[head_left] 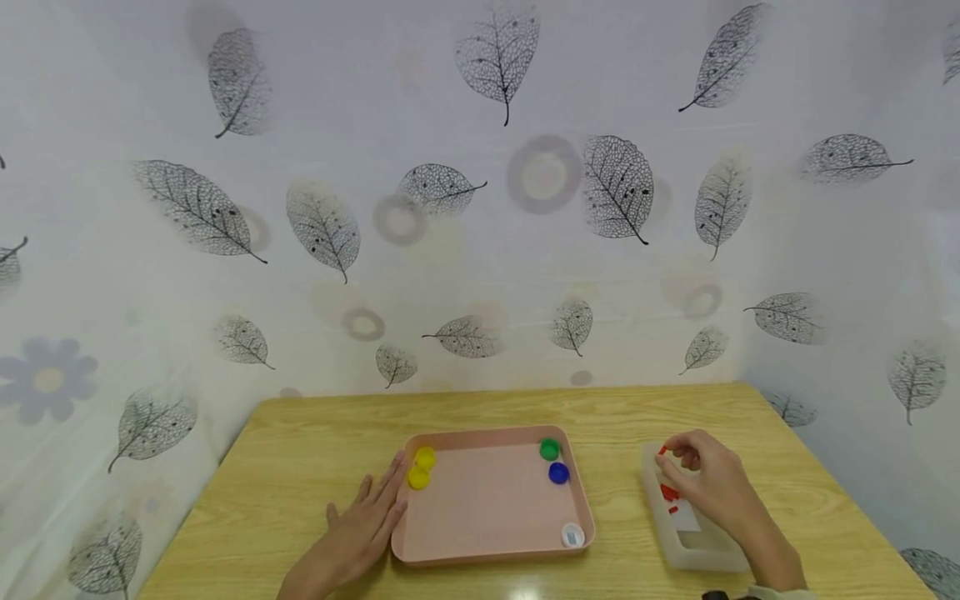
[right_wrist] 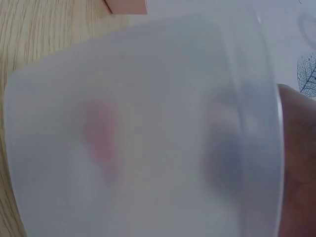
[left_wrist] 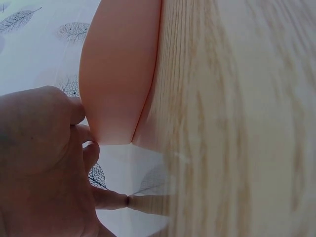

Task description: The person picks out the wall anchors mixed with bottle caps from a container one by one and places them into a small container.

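A shallow pink tray (head_left: 491,508) lies on the table. My left hand (head_left: 352,537) is at its left side, fingers straight and spread, fingertips against the rim; the left wrist view shows the hand (left_wrist: 44,158) beside the tray's outer wall (left_wrist: 121,74). Over a translucent white box (head_left: 660,533) on the right, my right hand (head_left: 708,479) pinches a small red piece (head_left: 663,450) between thumb and finger. More red pieces (head_left: 669,493) lie in the box. Through the box's cloudy wall (right_wrist: 158,123) the right wrist view gives only a blurred red patch.
Two yellow caps (head_left: 422,467) sit in the tray's upper left. Along its right side are a green cap (head_left: 550,449), a blue cap (head_left: 558,473) and a white round cap (head_left: 573,535). A leaf-patterned curtain (head_left: 480,275) borders the wooden table (head_left: 322,450).
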Available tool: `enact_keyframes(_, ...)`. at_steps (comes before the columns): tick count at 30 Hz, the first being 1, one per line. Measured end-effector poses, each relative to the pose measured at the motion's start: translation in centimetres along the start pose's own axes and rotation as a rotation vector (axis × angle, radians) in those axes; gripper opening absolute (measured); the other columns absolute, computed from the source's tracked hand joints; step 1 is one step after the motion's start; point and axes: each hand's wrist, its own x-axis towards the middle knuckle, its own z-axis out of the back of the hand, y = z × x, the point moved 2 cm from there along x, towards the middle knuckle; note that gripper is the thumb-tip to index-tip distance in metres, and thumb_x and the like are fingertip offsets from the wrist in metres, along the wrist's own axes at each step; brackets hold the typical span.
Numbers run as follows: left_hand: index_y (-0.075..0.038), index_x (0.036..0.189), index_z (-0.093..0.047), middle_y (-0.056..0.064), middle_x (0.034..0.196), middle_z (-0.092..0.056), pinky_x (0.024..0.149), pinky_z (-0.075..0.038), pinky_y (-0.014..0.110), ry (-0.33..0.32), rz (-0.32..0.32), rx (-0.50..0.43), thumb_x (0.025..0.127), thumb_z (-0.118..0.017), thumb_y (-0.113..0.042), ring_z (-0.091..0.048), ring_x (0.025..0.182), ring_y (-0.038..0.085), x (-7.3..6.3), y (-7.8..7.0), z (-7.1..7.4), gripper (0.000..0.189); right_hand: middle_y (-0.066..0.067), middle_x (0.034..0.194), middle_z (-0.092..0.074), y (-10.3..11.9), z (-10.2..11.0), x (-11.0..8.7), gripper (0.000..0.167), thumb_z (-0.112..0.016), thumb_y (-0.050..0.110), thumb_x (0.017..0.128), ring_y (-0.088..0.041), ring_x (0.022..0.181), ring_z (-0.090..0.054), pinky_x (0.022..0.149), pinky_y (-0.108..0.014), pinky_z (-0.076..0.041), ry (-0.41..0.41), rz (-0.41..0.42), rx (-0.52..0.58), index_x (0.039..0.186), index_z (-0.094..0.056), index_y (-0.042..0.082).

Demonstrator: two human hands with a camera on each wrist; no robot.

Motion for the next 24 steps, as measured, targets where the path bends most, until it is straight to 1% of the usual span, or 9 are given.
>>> enact_keyframes(6, -0.026, 0.167, -0.011, -0.004, 0.172, -0.009, 0.091, -0.005, 0.094, 0.003, 0.001, -0.008, 0.113, -0.030, -0.043, -0.020, 0.148, 0.056, 0.13, 0.08, 0.01, 0.059, 0.002, 0.082, -0.061, -0.61, 0.30, 0.04, 0.019, -0.084, 0.009, 0.083, -0.008, 0.071, -0.052, 0.061, -0.028, -0.048, 0.010, -0.016, -0.034, 0.096, -0.070, 0.005)
enact_keyframes(14, -0.026, 0.167, -0.010, -0.004, 0.172, -0.008, 0.091, -0.003, 0.094, 0.026, 0.002, -0.026, 0.113, -0.029, -0.044, -0.018, 0.148, 0.057, 0.33, 0.30, 0.13, 0.060, 0.002, 0.085, -0.063, -0.80, 0.60, -0.06, 0.019, -0.083, 0.010, 0.084, -0.010, 0.073, -0.055, 0.062, -0.027, -0.049, 0.036, -0.048, -0.029, 0.096, -0.070, 0.004)
enact_keyframes(24, -0.026, 0.167, -0.012, -0.004, 0.172, -0.009, 0.091, -0.005, 0.094, 0.017, 0.010, 0.002, 0.113, -0.030, -0.044, -0.021, 0.148, 0.056, 0.24, 0.55, 0.35, 0.059, 0.001, 0.086, -0.062, -0.83, 0.57, 0.02, 0.017, -0.082, 0.011, 0.087, -0.009, 0.073, -0.054, 0.063, -0.027, -0.049, 0.047, -0.049, -0.020, 0.097, -0.071, 0.003)
